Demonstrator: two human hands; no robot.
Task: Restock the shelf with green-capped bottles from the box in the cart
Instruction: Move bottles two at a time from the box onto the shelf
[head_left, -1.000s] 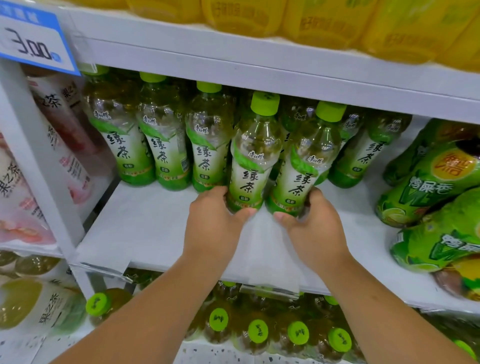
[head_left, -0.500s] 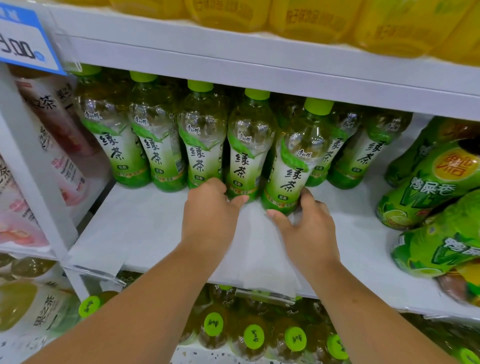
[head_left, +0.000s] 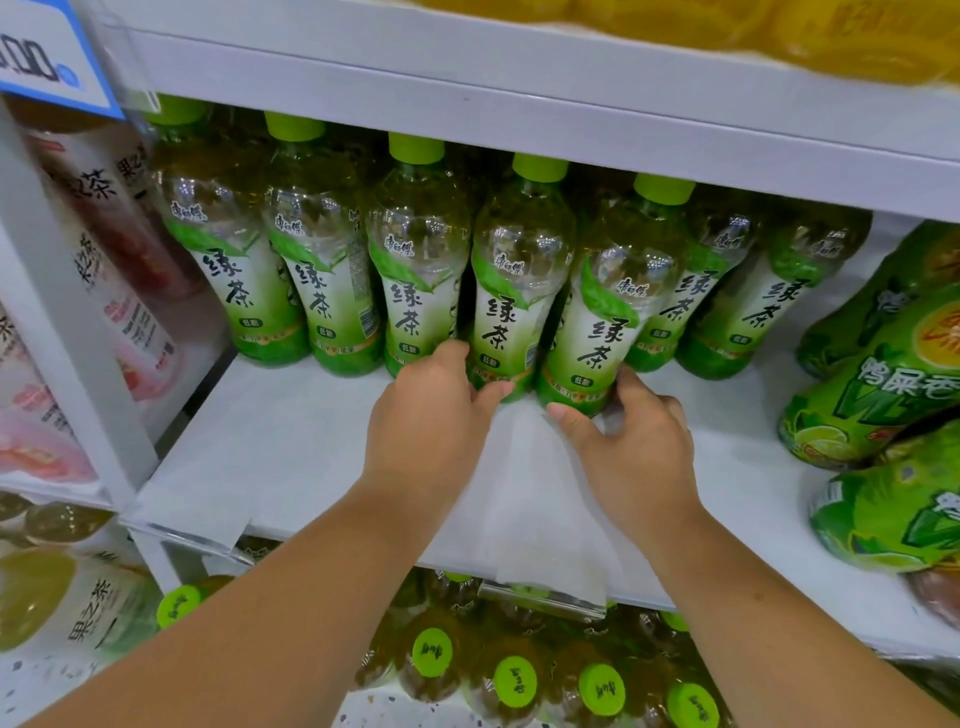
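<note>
Bottles (head_left: 511, 291) upright on shelf (head_left: 291, 441), left hand (head_left: 431, 421) and right hand (head_left: 631, 452) fingers grasping two bases.

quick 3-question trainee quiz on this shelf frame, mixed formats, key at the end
1. True or false: the left hand and the right hand each touch the base of a green tea bottle on the shelf.
2. What colour are the caps in the front row?
A) red B) green C) white
3. Fill in: the bottle at the right hand is tilted, its cap leaning to the ____.

Key: 1 true; 2 B; 3 right
</note>
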